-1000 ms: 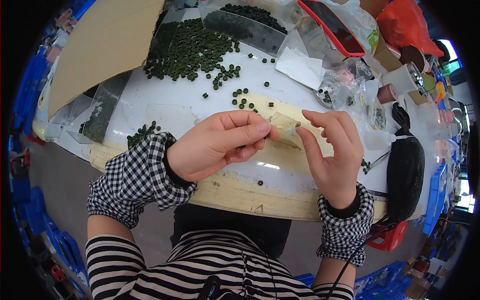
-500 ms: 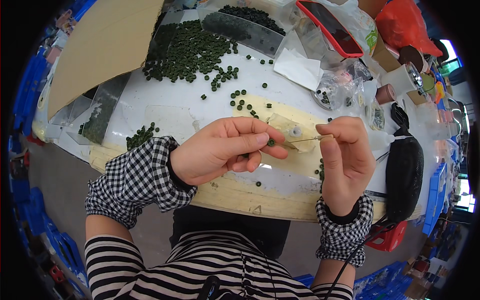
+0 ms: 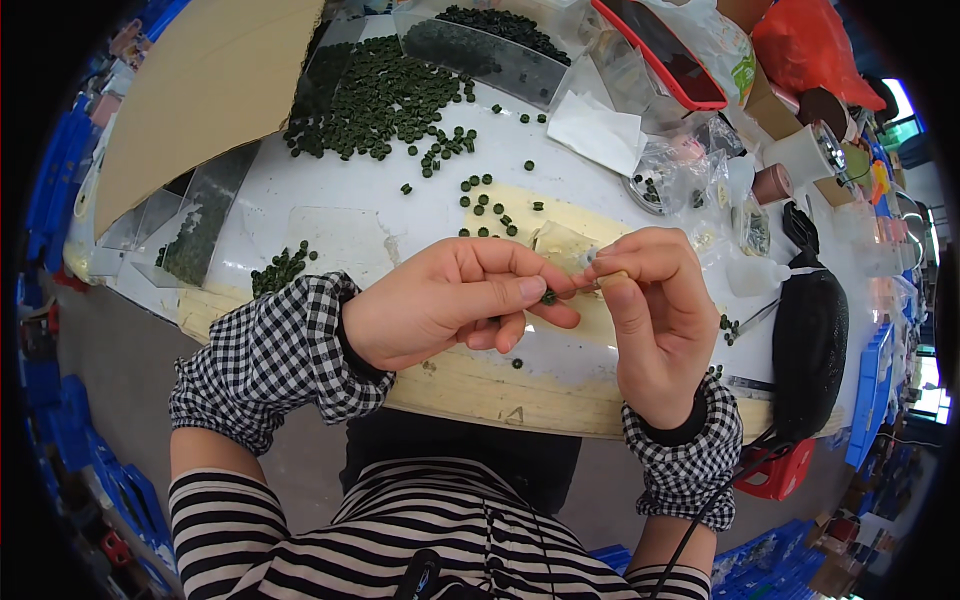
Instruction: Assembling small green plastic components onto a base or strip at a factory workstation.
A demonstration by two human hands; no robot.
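My left hand pinches a small dark green grooved ring between thumb and forefinger, its other fingers curled below. Close against it on the right, my right hand is closed, thumb and forefinger pressed together on a thin needle-like tool. The tool's tip meets the left fingertips near the ring; most of its length is hidden by fingers. Whether it passes through the ring I cannot tell. Behind the hands, a pale yellowish pad lies on the white table, partly covered by them.
Loose green rings are heaped at the back left, below a clear bin of more. A cardboard sheet slants at left. A red-cased phone, white tissue and a black pouch lie to the right.
My right hand has moved left with the needle-like tool, closing the gap to my left hand. The left hand and its ring have barely moved.
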